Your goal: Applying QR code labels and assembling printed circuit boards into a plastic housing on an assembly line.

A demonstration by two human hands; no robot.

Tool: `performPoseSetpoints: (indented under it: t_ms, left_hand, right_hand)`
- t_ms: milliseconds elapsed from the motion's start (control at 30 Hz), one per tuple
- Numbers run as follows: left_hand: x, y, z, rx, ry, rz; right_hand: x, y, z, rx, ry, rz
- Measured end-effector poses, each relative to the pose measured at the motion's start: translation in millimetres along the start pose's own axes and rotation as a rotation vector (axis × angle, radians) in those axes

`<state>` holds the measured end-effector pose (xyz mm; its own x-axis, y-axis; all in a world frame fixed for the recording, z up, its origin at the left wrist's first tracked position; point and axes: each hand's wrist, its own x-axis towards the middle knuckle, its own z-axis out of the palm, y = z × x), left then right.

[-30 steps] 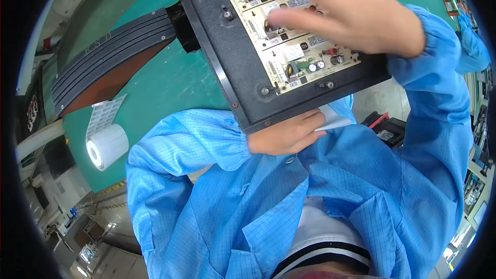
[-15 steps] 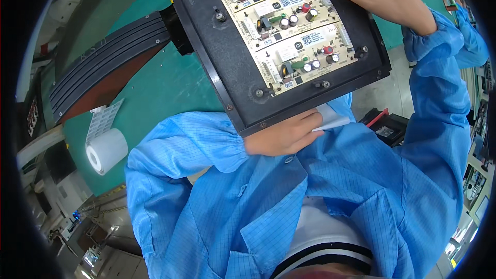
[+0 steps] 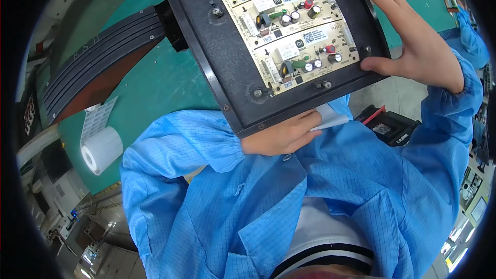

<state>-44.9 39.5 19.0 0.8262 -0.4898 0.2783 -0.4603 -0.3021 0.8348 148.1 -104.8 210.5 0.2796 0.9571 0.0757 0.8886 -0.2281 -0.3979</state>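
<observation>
Holding a flat black rectangular carrier tray [image 3: 227,57] tilted up toward the face, apparently so the boards on it can be looked over closely. The left hand [image 3: 281,134] props the tray from beneath its near edge, fingers curled under the rim, with a small white slip of paper [image 3: 330,119] pinched between fingertips and tray underside. The right hand [image 3: 413,46] grips the tray's right edge, thumb pressed on the rim, fingers spread over the upper right corner; this two-point hold looks meant to steady the tilt. Seated in the tray: three beige circuit boards [image 3: 294,26] side by side, studded with cylindrical capacitors, small black chips and white label squares. Tray surface matte, scuffed, with screw heads along its border. Behind the tray, a green table mat [image 3: 150,88]. Left of the tray, a dark ribbed rail [image 3: 98,62], grooved lengthwise. Below-left of the tray, a white roll of labels [image 3: 101,150] lying on the mat with its strip trailing upward. Both sleeves blue, grid-woven, elastic-cuffed.
</observation>
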Motion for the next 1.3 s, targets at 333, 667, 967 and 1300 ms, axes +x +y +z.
performPoseSetpoints:
  t_ms: [333, 667, 967, 1300]
  left_hand:
    - [-1, -1, 0, 0.144, 0.001, 0.064]
    - [-5, -6, 12, -0.118, -0.112, -0.082]
    - [-1, 4, 1, -0.029, -0.087, -0.08]
    - [-4, -1, 5, -0.054, -0.109, -0.054]
  right_hand:
    - [-12, -23, 56, -0.112, -0.006, -0.262]
    - [-2, -17, 80, -0.051, 0.009, -0.435]
    - [6, -25, 54, -0.069, -0.069, -0.211]
    - [16, -24, 61, 0.0, -0.058, -0.164]
